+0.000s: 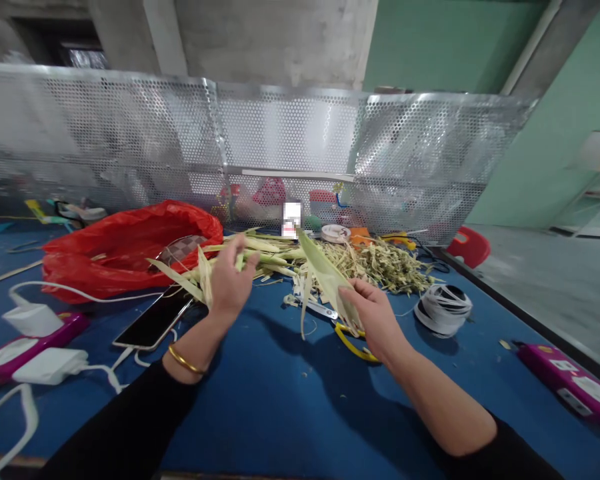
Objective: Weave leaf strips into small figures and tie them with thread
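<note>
Pale husk point(325, 267) pinched at its near end by right hand point(373, 310), pointing to eleven o'clock. Judged light, papery, easily split; best gripped at that end. Left hand point(231, 277) half-curled; whether anything is grasped cannot be told.

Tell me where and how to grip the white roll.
Probably best to grip the white roll around its outer sides, coming from above or the near side. It is rounded and sits on the table with a dark opening at its top; nothing covers its near side, while the dried pile lies just beyond its left.
</note>
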Motion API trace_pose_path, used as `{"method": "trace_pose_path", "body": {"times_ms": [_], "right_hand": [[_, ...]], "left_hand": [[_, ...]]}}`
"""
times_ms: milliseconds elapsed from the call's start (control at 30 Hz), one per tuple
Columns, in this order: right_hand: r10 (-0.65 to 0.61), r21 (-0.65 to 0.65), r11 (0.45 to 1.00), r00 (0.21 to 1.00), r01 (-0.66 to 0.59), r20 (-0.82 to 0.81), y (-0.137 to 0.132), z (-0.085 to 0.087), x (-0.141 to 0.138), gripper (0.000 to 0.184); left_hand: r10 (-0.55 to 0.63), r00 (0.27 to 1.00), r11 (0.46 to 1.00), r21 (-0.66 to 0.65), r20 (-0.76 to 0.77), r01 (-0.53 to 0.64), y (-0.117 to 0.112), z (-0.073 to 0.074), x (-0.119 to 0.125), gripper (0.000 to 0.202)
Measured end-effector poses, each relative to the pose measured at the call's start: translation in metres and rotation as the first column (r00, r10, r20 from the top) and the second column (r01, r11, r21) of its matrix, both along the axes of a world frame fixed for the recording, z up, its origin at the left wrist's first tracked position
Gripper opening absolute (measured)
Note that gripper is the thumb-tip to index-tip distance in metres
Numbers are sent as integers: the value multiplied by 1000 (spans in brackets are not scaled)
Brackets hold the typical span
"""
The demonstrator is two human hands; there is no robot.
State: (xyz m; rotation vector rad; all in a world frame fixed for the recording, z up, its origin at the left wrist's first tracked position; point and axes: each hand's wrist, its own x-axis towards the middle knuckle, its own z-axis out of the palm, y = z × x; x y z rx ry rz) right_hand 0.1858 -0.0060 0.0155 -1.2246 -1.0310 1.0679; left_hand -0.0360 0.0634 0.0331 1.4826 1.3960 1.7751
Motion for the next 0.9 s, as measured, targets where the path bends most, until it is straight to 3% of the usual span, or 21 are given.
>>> {"method": "trace_pose_path", "body": {"times_ms": [33, 100, 167, 333, 467, 600, 767, 900], "right_hand": [[13, 10, 1000, 999, -13, 34, -2, 0, -2, 20], [37, 45, 998, 991, -44, 129, -4, -1, -6, 19], [66, 82, 993, 970, -87, 234, -5, -4, -8, 19], [169, 86, 970, 888, -226, 428, -3, -12, -7, 19], [214, 56, 958, 834, -281, 508, -3, -16, -7, 21], [178, 63, 970, 867, -234, 466, -4, -14, -7, 28], [164, -4, 984, 906, -177, 390, -3, -7, 1, 33], [85, 3, 996, 904, -94, 418, 5, -3, 14, 30]], "left_hand": [[-149, 989, 987, -65, -15, 147, -7, -2, 8, 37], [-400, 909, 890, -190, 117, 415, -20, -7, 24, 38], [-473, 853, 827, -223, 221, 516, -27, -12, 35, 35], [-359, 855, 821, -309, 374, 479, -30, -18, 38, 19], [-423, 842, 769, -359, 334, 529, -36, -17, 39, 14], [-492, 816, 728, -371, 305, 577, -42, -17, 43, 27], [-540, 776, 692, -354, 325, 629, -40, -14, 41, 28], [-430, 757, 710, -334, 492, 620, -27, -7, 29, 21]]}}
